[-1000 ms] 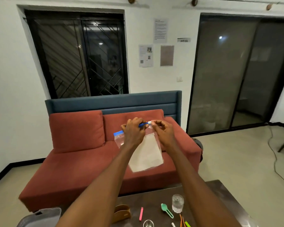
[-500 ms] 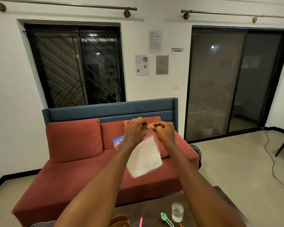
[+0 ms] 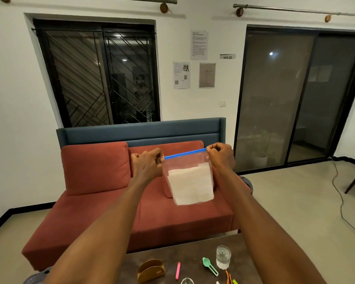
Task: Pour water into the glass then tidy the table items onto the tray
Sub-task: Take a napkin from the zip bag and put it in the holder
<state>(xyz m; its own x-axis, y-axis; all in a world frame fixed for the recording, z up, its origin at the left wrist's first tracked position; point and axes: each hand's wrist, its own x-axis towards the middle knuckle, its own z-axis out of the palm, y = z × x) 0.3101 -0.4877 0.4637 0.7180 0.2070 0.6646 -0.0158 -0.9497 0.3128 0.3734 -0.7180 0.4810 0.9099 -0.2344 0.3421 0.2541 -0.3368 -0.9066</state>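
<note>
my hands have drawn apart: left hand (image 3: 147,163) and right hand (image 3: 220,155) each pinch an end of the zip bag (image 3: 190,179), blue seal now stretched straight at mid-frame. i judge it's closed, ready for tidying. the glass (image 3: 223,256) sits lower right on the table (image 3: 195,251); the tray barely shows.
</note>
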